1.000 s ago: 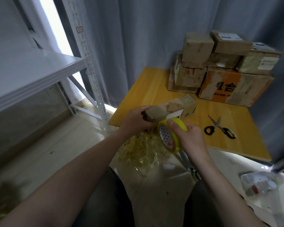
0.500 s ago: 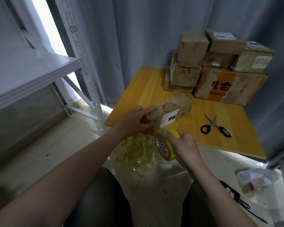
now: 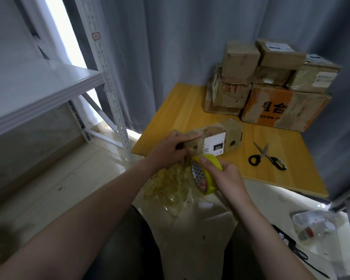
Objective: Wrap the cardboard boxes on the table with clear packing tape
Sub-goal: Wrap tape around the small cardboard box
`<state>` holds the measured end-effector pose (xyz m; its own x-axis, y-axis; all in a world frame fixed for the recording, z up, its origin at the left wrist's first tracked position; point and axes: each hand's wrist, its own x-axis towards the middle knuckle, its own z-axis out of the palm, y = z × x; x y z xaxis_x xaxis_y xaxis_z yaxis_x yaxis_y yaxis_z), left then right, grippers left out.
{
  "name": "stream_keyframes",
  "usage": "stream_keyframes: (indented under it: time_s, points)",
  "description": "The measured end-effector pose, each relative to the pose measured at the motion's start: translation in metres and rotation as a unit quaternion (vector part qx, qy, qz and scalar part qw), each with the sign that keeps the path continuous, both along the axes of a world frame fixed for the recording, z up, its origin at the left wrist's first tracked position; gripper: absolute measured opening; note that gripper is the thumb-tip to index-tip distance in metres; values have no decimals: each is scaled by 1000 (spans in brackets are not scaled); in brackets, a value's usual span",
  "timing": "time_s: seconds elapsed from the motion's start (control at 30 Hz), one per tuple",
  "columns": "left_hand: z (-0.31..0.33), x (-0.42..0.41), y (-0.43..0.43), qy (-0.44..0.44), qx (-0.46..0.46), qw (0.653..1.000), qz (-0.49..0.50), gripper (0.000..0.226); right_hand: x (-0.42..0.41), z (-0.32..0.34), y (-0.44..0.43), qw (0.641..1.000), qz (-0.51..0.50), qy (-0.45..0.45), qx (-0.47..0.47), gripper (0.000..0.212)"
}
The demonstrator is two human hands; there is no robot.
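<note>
The wooden table (image 3: 186,110) carries a stack of worn boxes (image 3: 275,85) at its far corner. At its near edge sits a long, narrow cardboard box (image 3: 233,132), scuffed brown, with a white label marked "220" on its side and a small hole in its far end. The left hand (image 3: 170,150) grips the box's near end, fingers along the top. The right hand (image 3: 225,177) holds a yellow tape roll (image 3: 209,189) just below the box, thumb on its rim. Black-handled scissors (image 3: 268,157) lie open on the table, to the right of the long box.
</note>
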<state>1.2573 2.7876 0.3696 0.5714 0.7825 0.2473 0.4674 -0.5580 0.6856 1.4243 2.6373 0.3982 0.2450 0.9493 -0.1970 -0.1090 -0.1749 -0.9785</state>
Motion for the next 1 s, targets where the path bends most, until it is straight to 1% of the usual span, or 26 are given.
stream_keyframes:
  time_s: [0.07,0.13,0.23,0.3,0.33,0.43,0.47,0.53,0.6,0.67,0.7,0.77,0.8,0.87,0.93,1.0]
  points:
    - [4,1,-2,-32,1,999,-20,52,2,2,2,1000,5,-13,16,32]
    - [6,2,0,-64,-11,997,-36,47,4,5,6,999,13,-42,28,27]
    - [5,1,9,-92,-99,991,-11,42,6,8,13,993,40,-69,83,16]
    - [3,-2,13,-76,-119,990,26,48,6,0,16,983,68,-110,131,23]
    - [3,-3,15,-60,-116,991,40,48,5,-6,16,979,72,-118,147,26]
    - [9,-4,20,-17,-124,991,48,39,2,-15,24,978,28,-106,178,23]
    - [12,-4,21,-21,-140,989,41,36,2,-16,29,978,14,-101,184,22]
    - [15,-10,21,-60,-198,978,29,31,1,-11,40,978,-1,-97,184,20]
    - [12,-20,21,-85,-239,967,24,40,1,-4,52,981,-8,-93,172,16]
    - [0,-29,22,-69,-232,970,16,56,-2,1,63,982,-12,-102,160,20]
    - [-6,-31,22,-52,-218,975,9,74,-4,3,68,982,-14,-108,156,22]
    - [-17,-25,22,-9,-181,983,28,118,-7,7,79,981,-24,-120,148,26]
    - [-21,-21,22,-5,-162,986,48,132,-9,8,83,980,-32,-132,145,30]
    - [-25,-14,22,-35,-136,987,74,141,-10,9,90,978,-40,-148,142,37]
    - [-30,-12,26,-70,-137,984,86,140,-11,8,94,978,-42,-147,141,40]
    - [-33,-12,28,-84,-139,982,99,135,-13,6,95,976,-45,-155,144,41]
